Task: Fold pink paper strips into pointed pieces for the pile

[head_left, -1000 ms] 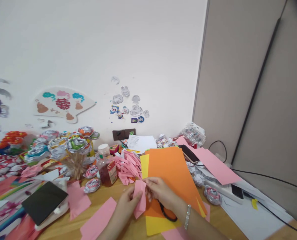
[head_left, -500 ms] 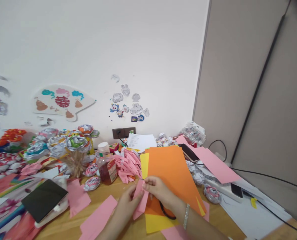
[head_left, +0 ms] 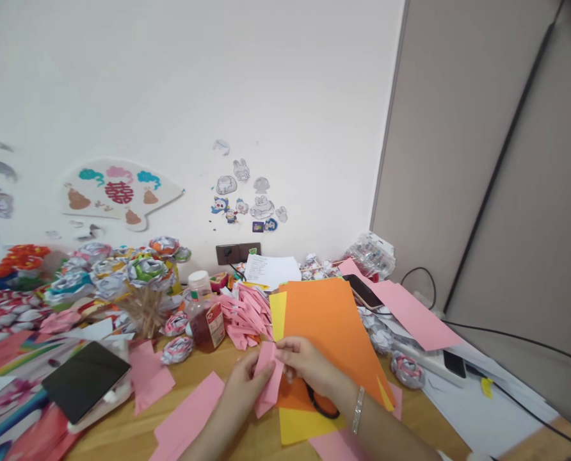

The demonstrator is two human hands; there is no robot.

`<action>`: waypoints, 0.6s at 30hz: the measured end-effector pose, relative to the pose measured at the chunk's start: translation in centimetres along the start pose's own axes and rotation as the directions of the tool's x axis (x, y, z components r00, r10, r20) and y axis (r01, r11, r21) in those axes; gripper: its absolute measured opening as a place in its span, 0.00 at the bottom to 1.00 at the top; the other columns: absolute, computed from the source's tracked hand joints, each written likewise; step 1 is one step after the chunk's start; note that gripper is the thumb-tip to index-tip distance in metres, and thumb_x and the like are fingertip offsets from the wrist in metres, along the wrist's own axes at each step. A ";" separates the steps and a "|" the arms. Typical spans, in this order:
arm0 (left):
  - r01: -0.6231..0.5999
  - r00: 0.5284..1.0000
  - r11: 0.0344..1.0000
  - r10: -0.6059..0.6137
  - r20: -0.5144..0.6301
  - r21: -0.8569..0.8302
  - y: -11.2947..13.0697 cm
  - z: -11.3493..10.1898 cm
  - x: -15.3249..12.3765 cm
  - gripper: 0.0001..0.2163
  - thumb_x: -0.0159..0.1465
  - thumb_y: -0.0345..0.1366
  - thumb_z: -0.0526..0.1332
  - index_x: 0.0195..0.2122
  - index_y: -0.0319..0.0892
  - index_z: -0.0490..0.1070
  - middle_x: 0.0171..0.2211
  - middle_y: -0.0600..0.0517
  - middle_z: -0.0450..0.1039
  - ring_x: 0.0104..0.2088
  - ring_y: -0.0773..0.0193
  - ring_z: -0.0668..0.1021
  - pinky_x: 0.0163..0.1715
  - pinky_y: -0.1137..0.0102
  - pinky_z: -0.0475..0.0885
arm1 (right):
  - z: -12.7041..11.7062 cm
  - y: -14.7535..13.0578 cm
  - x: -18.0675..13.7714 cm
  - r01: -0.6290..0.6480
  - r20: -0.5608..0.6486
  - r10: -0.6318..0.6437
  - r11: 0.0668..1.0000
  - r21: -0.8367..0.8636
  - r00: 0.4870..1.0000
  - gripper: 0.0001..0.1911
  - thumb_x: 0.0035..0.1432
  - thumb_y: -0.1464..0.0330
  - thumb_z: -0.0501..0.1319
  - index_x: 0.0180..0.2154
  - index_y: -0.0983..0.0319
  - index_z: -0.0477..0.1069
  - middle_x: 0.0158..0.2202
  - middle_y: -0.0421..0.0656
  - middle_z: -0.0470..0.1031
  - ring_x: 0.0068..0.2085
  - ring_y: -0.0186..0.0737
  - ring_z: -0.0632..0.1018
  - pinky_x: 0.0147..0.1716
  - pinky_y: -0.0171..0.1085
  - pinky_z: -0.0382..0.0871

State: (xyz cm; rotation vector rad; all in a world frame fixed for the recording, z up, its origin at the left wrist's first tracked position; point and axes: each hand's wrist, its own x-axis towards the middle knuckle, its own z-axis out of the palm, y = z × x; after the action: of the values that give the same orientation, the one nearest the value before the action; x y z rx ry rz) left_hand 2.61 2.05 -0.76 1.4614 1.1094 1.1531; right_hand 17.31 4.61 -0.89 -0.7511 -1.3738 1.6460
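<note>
A narrow piece of folded pink paper [head_left: 267, 387] is upright between my two hands, above the table. My left hand [head_left: 243, 384] grips it from the left, thumb across its front. At the upper right edge of the paper, my right hand [head_left: 307, 363] pinches with bent fingertips. A black scissors handle [head_left: 322, 404] shows under my right palm; the blades are hidden, and whether the hand touches it I cannot tell. Orange sheets [head_left: 321, 326] and yellow sheets [head_left: 309, 428] lie beneath my right hand. Flat pink paper [head_left: 192, 410] lies left of my left forearm.
A bottle with a white cap [head_left: 206, 320] stands beside a heap of pink paper strips [head_left: 247, 314]. Paper flowers [head_left: 146, 272] crowd the left back. A dark tablet [head_left: 86, 381] lies left; a phone [head_left: 362, 291], power strip [head_left: 429, 362] and cables lie right.
The pink paper has shifted slightly left and up with my left hand. My right fingers have slid a little along its edge, and the view has moved slightly.
</note>
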 end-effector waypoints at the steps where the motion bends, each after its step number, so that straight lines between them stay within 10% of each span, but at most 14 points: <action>1: -0.005 1.000 1.000 0.005 -0.005 0.027 0.0 0.0 0.0 0.13 0.51 0.42 0.59 0.32 0.37 0.70 0.30 0.49 0.75 0.34 0.56 0.74 0.33 0.69 0.70 | 0.1 0.0 0.0 -0.005 -0.011 0.005 1.000 -0.006 1.000 0.20 0.41 0.57 0.65 0.31 0.67 0.67 0.19 0.34 0.64 0.16 0.24 0.64 0.18 0.28 0.58; 18: -0.078 0.997 0.987 0.080 -0.006 0.143 0.0 0.1 -0.4 0.11 0.55 0.40 0.55 0.30 0.38 0.71 0.31 0.50 0.75 0.35 0.56 0.73 0.37 0.68 0.68 | 0.7 0.2 0.3 -0.010 -0.094 0.000 0.994 -0.112 0.996 0.19 0.39 0.56 0.64 0.27 0.65 0.65 0.14 0.31 0.60 0.14 0.26 0.60 0.13 0.28 0.53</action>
State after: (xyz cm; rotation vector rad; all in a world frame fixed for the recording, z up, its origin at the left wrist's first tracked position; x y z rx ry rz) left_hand 2.65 1.62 -0.82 1.6233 1.1716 1.1580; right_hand 16.53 4.58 -0.96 -0.8871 -1.4068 1.5272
